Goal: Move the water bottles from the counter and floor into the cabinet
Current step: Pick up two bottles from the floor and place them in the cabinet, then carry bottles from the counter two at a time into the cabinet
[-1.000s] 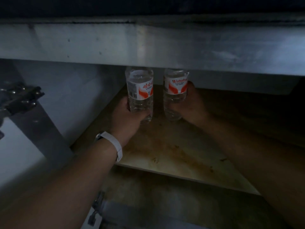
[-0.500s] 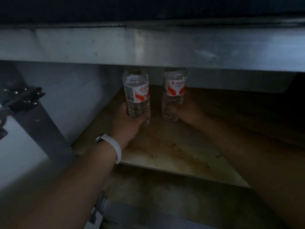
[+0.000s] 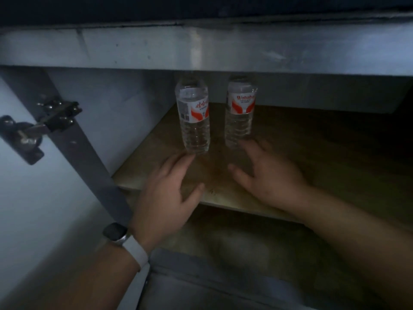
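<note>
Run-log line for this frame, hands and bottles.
stage: bottles placed | left bottle: upright on shelf | right bottle: upright, apart from it | left hand: open, empty | right hand: open, empty

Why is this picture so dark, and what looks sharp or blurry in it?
Head view: the cabinet is dim, its right side nearly black; light reaches the shelf, the left bottle and the right bottle, whose labels read fairly crisp; the left hand and right hand look soft and smeared; a pale glare streak marks the metal counter edge.
</note>
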Demonstrator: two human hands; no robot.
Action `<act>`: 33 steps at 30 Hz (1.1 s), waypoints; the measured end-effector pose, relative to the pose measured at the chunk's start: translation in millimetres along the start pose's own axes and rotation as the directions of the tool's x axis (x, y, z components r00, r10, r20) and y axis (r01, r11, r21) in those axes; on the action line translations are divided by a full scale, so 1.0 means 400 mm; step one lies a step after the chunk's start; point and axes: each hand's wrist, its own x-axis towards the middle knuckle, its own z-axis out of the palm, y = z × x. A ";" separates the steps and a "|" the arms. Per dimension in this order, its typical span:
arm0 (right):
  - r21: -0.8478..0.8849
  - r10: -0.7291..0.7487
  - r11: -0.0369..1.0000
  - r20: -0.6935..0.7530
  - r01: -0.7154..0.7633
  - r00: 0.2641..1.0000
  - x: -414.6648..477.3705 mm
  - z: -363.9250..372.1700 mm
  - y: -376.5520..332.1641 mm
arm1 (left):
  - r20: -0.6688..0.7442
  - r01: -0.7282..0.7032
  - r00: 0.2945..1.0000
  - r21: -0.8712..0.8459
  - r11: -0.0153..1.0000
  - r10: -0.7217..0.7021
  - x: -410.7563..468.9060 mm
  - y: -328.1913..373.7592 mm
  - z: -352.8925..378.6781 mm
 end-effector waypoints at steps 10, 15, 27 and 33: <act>-0.058 -0.133 0.988 0.115 0.141 0.984 -0.194 -0.143 -0.198 | 0.125 -0.011 0.992 0.257 0.966 -0.022 -0.180 0.126 -0.284; -0.113 -0.148 0.975 0.309 0.191 0.939 -0.306 -0.350 -0.301 | 0.217 -0.008 0.973 0.356 0.935 -0.075 -0.245 0.258 -0.481; -0.167 -0.193 0.947 0.393 0.276 0.899 -0.365 -0.934 -0.454 | 0.312 -0.069 0.948 0.394 0.916 -0.063 -0.138 0.640 -0.895; -0.280 -0.149 0.934 0.264 0.223 0.953 -0.360 -1.174 -0.479 | 0.240 -0.228 0.958 0.303 0.925 0.157 0.001 0.772 -1.016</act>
